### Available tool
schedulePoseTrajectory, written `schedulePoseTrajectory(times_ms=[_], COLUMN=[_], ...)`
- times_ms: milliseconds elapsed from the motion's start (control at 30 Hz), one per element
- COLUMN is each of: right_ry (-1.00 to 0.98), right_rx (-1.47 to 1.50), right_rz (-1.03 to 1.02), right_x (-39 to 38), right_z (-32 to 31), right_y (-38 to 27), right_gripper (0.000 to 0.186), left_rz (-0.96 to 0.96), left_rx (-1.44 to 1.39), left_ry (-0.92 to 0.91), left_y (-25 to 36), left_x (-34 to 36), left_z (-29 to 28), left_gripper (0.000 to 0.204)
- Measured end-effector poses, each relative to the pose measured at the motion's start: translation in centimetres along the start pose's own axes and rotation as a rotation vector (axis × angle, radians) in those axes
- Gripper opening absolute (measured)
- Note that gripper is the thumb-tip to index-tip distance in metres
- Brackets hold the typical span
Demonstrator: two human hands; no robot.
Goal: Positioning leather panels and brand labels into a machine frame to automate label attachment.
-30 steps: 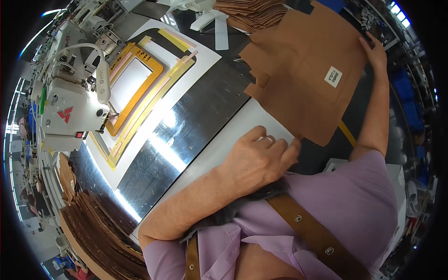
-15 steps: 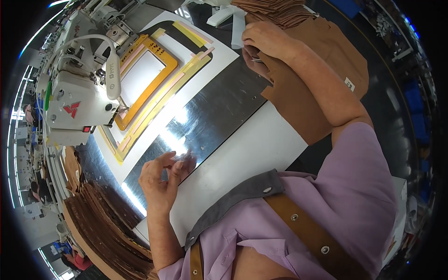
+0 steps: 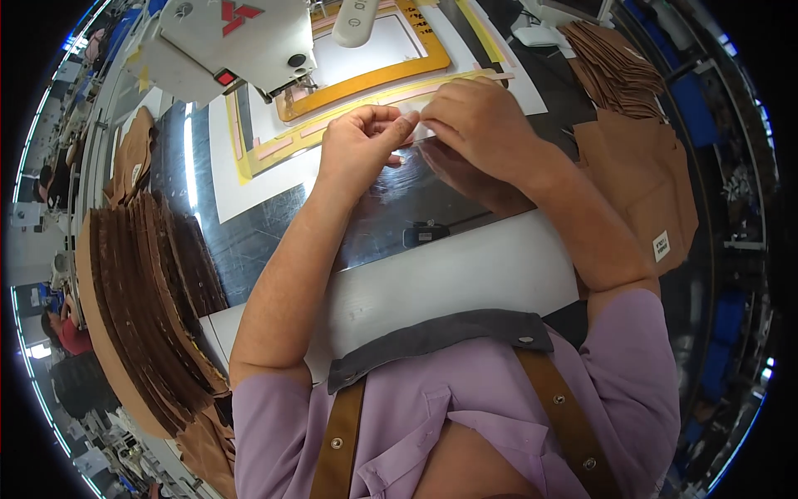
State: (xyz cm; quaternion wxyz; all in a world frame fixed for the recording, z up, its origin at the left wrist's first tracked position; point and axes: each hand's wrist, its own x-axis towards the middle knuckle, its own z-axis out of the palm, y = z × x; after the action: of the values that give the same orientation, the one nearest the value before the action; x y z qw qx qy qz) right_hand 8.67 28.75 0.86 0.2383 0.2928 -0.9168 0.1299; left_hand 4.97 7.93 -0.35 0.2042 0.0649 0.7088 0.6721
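Moved together since the earlier frame, the left hand [image 3: 357, 148] and right hand [image 3: 480, 123] pinch a small pale piece [image 3: 407, 108] above the metal plate [image 3: 268, 254], a grip best kept light.

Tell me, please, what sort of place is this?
It is probably a sewing workshop or factory: a white machine, seemingly for sewing, has an orange frame near it, and a left stack and a right stack of brown pieces are visible.

person in red [image 3: 75, 334] at far left, blurred blue shapes [image 3: 695, 108] at right
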Motion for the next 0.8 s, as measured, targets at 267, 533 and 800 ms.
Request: schedulePoseTrajectory(times_ms=[267, 533, 800], right_ry=[-0.100, -0.286, -0.363], right_rx=[0.086, -0.014, -0.069], right_rz=[0.064, 0.089, 0.113], right_x=[-0.5, -0.5, 0.4], right_z=[3.6, 3.9, 4.5], right_y=[-0.4, -0.4, 1.9], right_gripper=[0.051, 0.073, 0.076], left_rz=[0.072, 0.510, 0.571], left_rx=[0.161, 1.205, 1.411], left_ry=[0.283, 0.338, 0.050], left_y=[-2.1, -1.5, -3.6], left_x=[0.4, -2.0, -1.3], left_z=[-7.4, -8.8, -7.2], left_gripper=[0.014, 0.050, 0.098])
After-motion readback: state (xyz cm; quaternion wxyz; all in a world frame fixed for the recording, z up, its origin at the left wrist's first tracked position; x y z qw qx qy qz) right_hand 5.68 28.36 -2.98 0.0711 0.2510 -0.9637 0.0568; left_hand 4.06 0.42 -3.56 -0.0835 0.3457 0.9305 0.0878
